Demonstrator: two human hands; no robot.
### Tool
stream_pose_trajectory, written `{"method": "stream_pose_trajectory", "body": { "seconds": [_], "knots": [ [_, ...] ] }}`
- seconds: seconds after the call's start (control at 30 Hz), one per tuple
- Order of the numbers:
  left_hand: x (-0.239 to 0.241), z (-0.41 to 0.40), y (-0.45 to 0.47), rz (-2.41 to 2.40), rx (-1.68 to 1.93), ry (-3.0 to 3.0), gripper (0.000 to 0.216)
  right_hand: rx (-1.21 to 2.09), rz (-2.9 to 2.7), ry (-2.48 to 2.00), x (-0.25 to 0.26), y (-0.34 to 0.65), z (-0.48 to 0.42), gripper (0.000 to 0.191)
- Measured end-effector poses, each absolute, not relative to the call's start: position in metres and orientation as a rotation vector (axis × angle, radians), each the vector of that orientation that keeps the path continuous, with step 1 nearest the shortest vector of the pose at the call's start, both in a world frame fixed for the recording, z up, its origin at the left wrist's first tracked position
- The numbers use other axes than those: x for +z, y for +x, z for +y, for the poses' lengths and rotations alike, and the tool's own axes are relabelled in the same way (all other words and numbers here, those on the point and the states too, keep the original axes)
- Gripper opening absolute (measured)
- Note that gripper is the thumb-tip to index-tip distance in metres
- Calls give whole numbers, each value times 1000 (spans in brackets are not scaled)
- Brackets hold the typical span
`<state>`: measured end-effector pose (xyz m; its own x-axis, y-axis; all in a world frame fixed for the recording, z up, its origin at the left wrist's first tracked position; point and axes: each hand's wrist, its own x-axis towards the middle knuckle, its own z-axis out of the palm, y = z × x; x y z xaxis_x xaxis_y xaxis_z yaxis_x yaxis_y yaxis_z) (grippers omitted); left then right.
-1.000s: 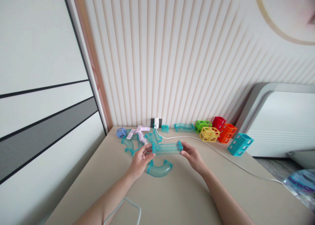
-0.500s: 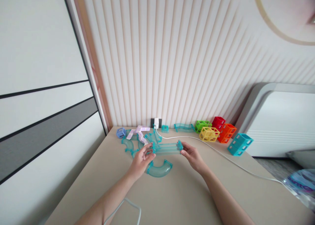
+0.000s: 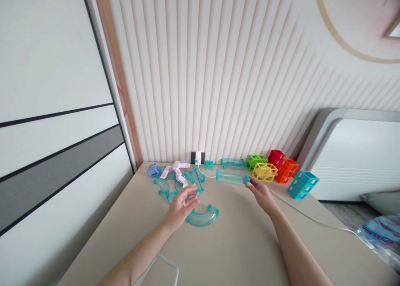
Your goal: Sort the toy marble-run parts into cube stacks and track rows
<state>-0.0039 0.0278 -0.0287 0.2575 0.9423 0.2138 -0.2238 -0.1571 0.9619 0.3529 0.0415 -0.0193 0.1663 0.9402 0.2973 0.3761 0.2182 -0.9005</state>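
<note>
Pinched at its right end by my right hand [image 3: 260,193] is a straight, clear teal track piece [image 3: 231,177]. It lies crosswise over the desk, in front of the back wall. My left hand [image 3: 183,204] holds nothing, its fingers apart and slightly curled. Just right of and below those fingers rests a curved teal track piece [image 3: 203,217]. More teal track pieces [image 3: 163,184] lie behind the left hand, partly hidden by it. Among them sit pale purple pieces [image 3: 178,169] and a small blue frame cube [image 3: 153,169].
At the back right stand green [image 3: 256,161], yellow [image 3: 264,171], red [image 3: 276,157], orange [image 3: 286,171] and teal block frames [image 3: 303,184]. A white cable [image 3: 309,214] runs from a plugged charger [image 3: 198,157] across the desk [image 3: 231,244]. Another wavy teal piece [image 3: 233,163] lies by the wall.
My left hand has let go of the straight track piece. My right hand has carried it to the right and slightly back.
</note>
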Motion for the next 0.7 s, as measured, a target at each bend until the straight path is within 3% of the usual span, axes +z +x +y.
{"method": "stream_pose_trajectory", "body": {
  "seconds": [0.7],
  "knots": [
    [-28,23,-5,776,1174,1421,30,492,-1487,-1561,-41,407,47,57]
  ]
}}
